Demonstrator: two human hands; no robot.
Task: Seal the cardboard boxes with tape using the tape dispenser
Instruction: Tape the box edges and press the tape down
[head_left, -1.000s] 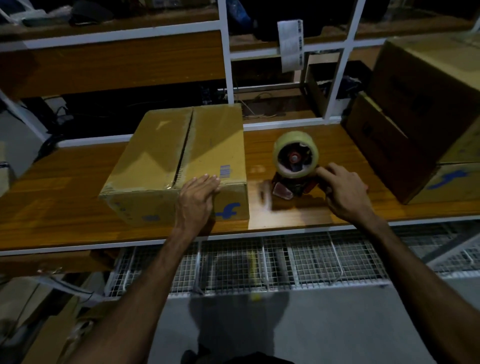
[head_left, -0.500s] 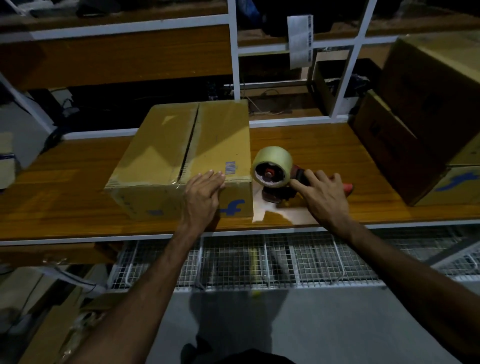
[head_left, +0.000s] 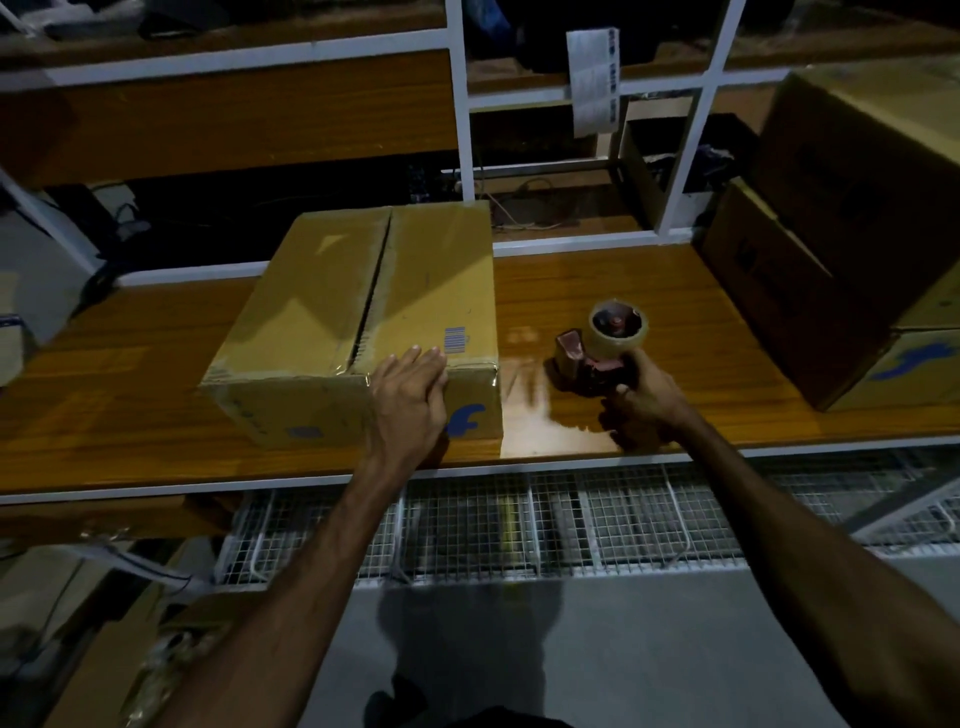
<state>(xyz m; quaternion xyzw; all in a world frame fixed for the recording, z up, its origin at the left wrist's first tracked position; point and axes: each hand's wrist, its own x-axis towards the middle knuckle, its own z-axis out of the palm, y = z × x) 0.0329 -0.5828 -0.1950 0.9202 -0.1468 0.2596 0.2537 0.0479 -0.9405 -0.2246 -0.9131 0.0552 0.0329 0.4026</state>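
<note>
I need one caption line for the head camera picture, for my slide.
Left hand rests flat on the unsealed cardboard box while the right hand grips the tape dispenser beside it.

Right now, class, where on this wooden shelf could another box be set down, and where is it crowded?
Free: the bare wood left of the brown cardboard box, and the stretch between the red tape dispenser and the stacked cardboard boxes at right. Crowded: the narrow gap between box and dispenser, beside both hands.
</note>
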